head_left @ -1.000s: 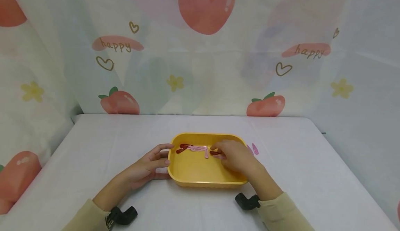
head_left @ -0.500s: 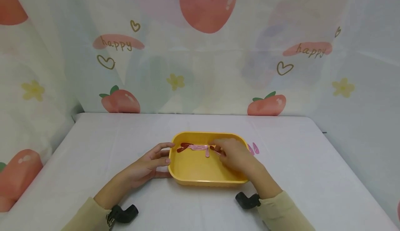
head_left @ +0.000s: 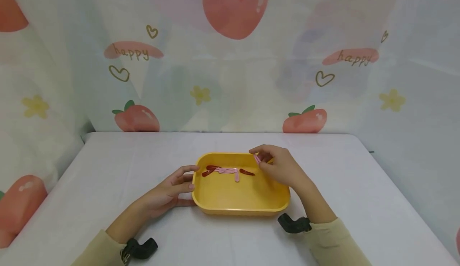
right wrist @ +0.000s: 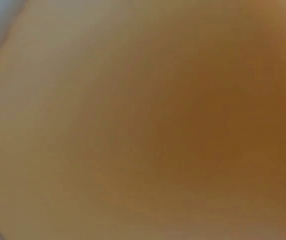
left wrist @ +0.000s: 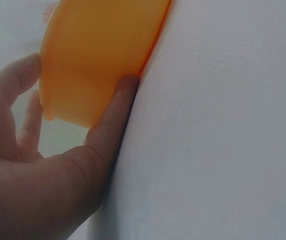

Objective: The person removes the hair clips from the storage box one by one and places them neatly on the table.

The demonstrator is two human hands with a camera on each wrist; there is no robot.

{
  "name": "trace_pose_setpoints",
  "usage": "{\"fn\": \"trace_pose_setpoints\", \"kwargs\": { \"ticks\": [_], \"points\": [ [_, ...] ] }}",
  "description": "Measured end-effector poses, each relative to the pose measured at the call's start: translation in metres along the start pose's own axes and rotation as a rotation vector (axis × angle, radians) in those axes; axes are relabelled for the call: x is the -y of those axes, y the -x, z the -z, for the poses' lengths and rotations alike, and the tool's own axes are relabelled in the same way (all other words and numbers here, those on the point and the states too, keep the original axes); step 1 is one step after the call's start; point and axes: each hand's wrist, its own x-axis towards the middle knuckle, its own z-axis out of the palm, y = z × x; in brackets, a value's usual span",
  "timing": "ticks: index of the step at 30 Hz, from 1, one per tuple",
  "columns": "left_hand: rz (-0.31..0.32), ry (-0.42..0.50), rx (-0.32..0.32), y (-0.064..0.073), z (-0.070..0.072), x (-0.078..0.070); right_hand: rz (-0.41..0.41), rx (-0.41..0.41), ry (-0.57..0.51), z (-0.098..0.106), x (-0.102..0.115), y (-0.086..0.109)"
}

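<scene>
In the head view, a yellow tray (head_left: 226,197) sits on the white table. Fingertips of my left hand (head_left: 165,192) rest against its left end; the left wrist view shows nearly straight fingers touching the tray's side (left wrist: 93,60). Over the tray's back right rim, my right hand (head_left: 282,166) pinches a pink hair clip (head_left: 257,159) between thumb and fingers. Inside the tray lie red hair clips (head_left: 210,171) at the left, a row of pink hair clips (head_left: 226,171), another pink clip (head_left: 237,177) set crosswise, and a single red clip (head_left: 246,172).
White cloth (head_left: 125,162) covers the table. Behind it hangs a patterned curtain (head_left: 244,94). Black wrist-worn pieces (head_left: 141,248) sit at both sleeves. A blurred yellow-brown surface (right wrist: 147,120) fills most of the right wrist view.
My right hand has risen from the tray's inside toward its back right rim, lifting a pink clip away from beside the red one. Two pink clips on the table are now hidden. The left hand stays put.
</scene>
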Motion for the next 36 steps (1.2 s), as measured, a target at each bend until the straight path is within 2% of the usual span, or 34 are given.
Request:
{"fn": "trace_pose_setpoints", "kwargs": {
  "ticks": [8,13,18,36],
  "points": [
    [0.004,-0.007,-0.006,0.0,0.0,0.0,-0.103,-0.061,-0.089,0.027,-0.017,0.003],
    [0.002,-0.005,-0.004,0.0,0.0,0.0,-0.137,-0.06,-0.155,0.042,-0.03,0.007],
    [0.005,-0.003,-0.004,0.0,0.0,0.0,-0.197,-0.054,-0.164,0.052,-0.043,0.011],
    [-0.003,-0.003,0.01,0.0,0.002,0.0,-0.324,-0.036,-0.166,0.06,-0.083,0.015]
  ]
}}
